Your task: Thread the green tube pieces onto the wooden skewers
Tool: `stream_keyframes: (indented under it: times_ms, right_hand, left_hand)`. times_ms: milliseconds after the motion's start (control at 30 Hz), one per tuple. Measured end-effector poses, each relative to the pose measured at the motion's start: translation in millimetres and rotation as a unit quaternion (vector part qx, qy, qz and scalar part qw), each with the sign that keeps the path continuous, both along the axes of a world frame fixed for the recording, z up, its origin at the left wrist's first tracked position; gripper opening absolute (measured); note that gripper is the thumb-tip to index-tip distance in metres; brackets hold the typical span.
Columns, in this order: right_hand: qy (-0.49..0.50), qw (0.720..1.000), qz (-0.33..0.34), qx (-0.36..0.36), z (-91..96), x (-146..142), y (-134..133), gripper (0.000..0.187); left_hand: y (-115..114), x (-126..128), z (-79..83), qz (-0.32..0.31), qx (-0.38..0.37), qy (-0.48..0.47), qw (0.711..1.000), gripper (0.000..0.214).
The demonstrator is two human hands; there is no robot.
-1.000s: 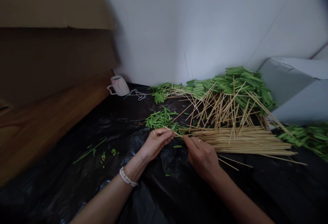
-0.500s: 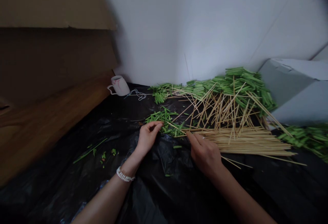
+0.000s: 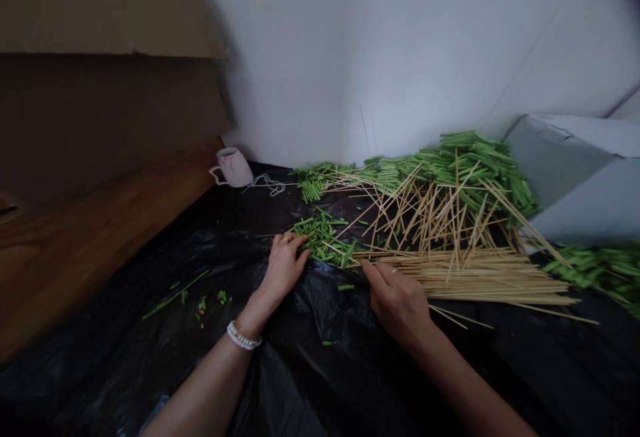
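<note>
My left hand (image 3: 286,262) reaches the left edge of a small loose pile of cut green bean-like pieces (image 3: 320,227), its thumb and fingers apart at the pieces. Just right of this pile, my right hand (image 3: 403,300) has thumb and forefinger pinched on a thin bamboo skewer (image 3: 336,249), whose tip points left over the green pieces. The skewer's rear end is hidden by the hand. Beside and behind my right hand lies a thick layer of bare skewers (image 3: 490,277). More skewers lie crossed at angles above it.
Rows of green pieces (image 3: 480,163) are heaped along the white wall, with skewers sticking out. A white mug (image 3: 234,167) and thin cord (image 3: 273,185) stand at back left. A cardboard box (image 3: 110,103) is on the left, a pale box (image 3: 575,170) at right. Black plastic sheet (image 3: 320,383) lies underneath.
My left hand has moved slightly left and down from the skewer's tip, and its pinched fingers have spread at the pile. My right hand has shifted slightly left with the skewer.
</note>
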State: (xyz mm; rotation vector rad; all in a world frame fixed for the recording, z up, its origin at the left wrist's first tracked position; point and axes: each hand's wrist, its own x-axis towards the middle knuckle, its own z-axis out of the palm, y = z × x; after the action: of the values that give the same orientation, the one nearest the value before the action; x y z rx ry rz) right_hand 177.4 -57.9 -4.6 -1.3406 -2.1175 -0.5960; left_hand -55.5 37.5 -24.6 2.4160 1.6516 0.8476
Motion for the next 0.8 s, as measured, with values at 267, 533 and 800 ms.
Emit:
stream_keyframes:
  times_ms: [267,533,800]
  right_hand:
    - [0.001,1.0,0.003,0.004,-0.1,0,1,0.033]
    - [0.005,1.0,0.001,0.002,1.1,-1,0,0.034]
    - [-0.008,1.0,-0.002,-0.016,-1.6,0,0,0.035]
  left_hand:
    - [-3,0,6.3,0.025,-0.028,-0.071,0.997,0.005]
    - [-1,-1,8.5,0.036,-0.018,-0.162,0.986,0.017]
    - [-4,1,1.1,-0.013,-0.021,0.013,1.0,0.026]
